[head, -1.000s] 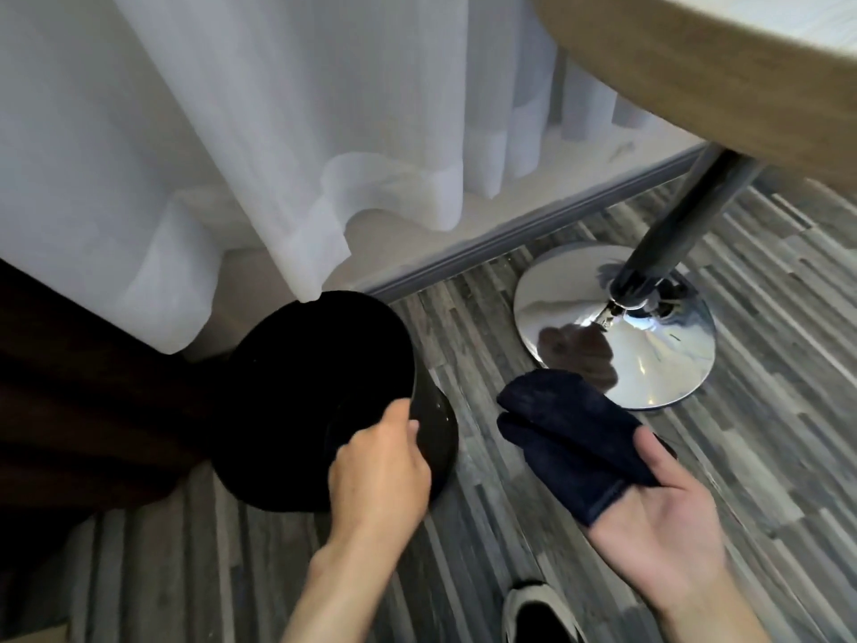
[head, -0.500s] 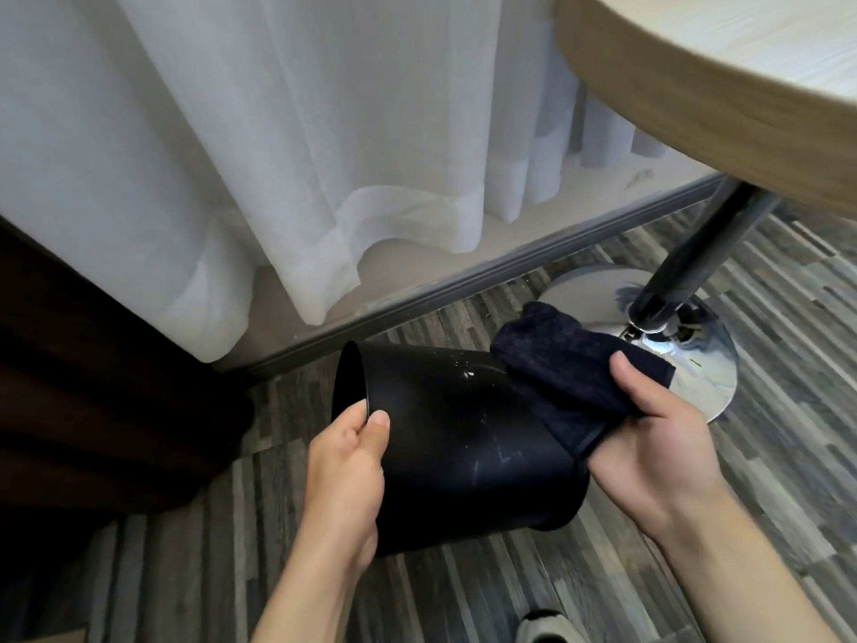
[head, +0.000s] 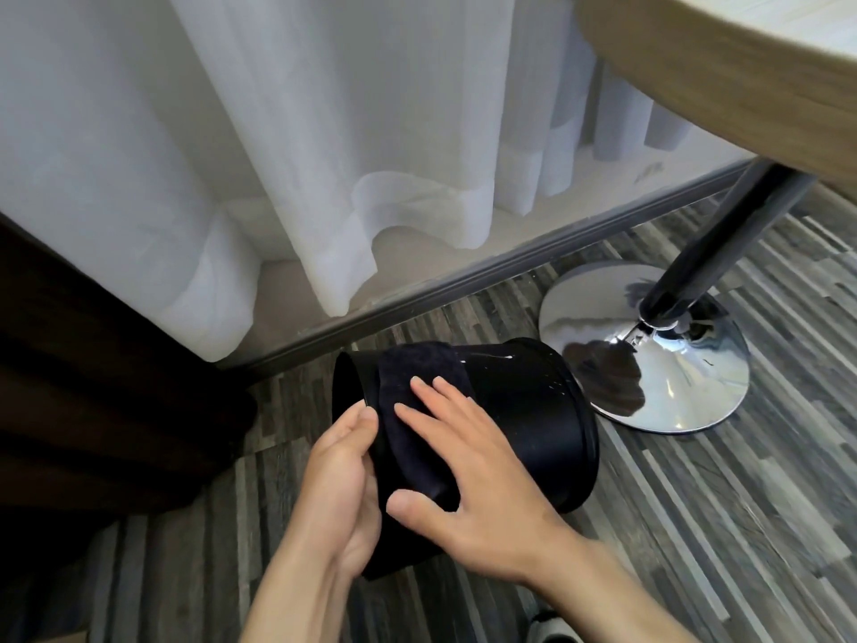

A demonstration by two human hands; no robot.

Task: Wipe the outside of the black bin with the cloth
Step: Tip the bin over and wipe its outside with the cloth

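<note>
The round black bin (head: 528, 410) is tipped on its side above the striped floor, its open mouth facing left and its base to the right. My left hand (head: 341, 484) grips the rim at the mouth. A dark navy cloth (head: 408, 378) lies draped over the bin's upper wall close to the rim. My right hand (head: 468, 461) presses flat on the cloth with fingers spread and the thumb hooked over its lower edge. Pale specks and streaks show on the bare wall right of the cloth.
A chrome table base (head: 649, 345) with a dark pole (head: 723, 239) stands just right of the bin, under a wooden tabletop (head: 695, 53). White sheer curtains (head: 324, 132) hang behind. Dark furniture (head: 92, 387) is at the left. A shoe tip (head: 549, 631) shows at the bottom.
The bin went from upright to tipped on its side. My right hand brought the cloth from the bin's base end onto the wall near the rim and flattened on it.
</note>
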